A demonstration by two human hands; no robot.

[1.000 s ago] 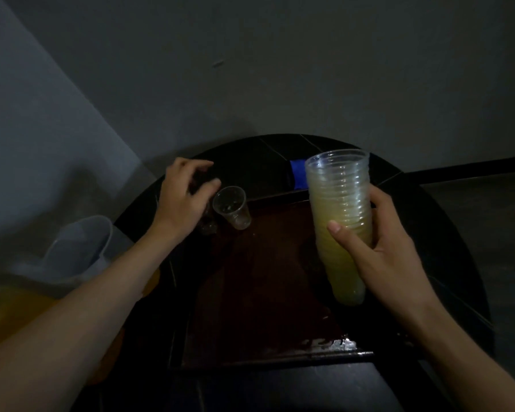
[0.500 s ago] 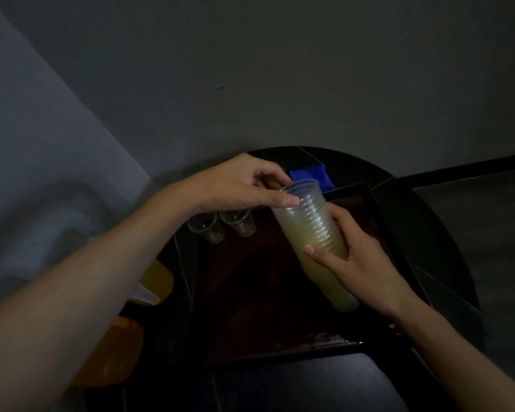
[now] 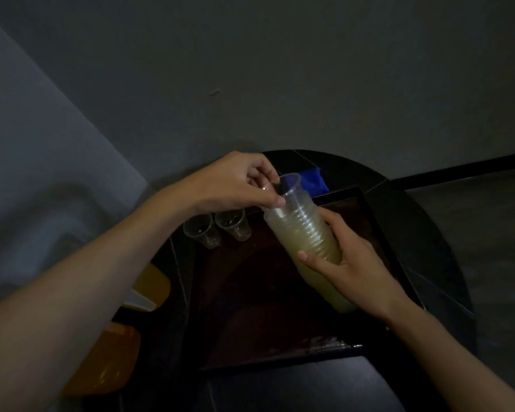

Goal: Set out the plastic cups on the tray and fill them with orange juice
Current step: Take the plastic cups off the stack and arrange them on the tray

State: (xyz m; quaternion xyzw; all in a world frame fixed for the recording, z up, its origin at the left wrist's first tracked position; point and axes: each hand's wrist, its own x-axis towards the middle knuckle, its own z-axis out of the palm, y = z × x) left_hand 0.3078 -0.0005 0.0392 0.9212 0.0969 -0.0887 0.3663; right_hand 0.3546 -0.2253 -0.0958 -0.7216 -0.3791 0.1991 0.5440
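Here, right hand [image 3: 357, 263] gripping cup stack [image 3: 304, 233], left hand [image 3: 235, 185] pinching top cup [image 3: 290, 185]

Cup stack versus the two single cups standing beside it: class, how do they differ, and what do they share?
The cup stack is nested and long; the two single cups are separate and short. The stack is held tilted in the air by the right hand, with the left hand pinching its top rim; the single cups stand upright, untouched. Shared: see-through plastic.
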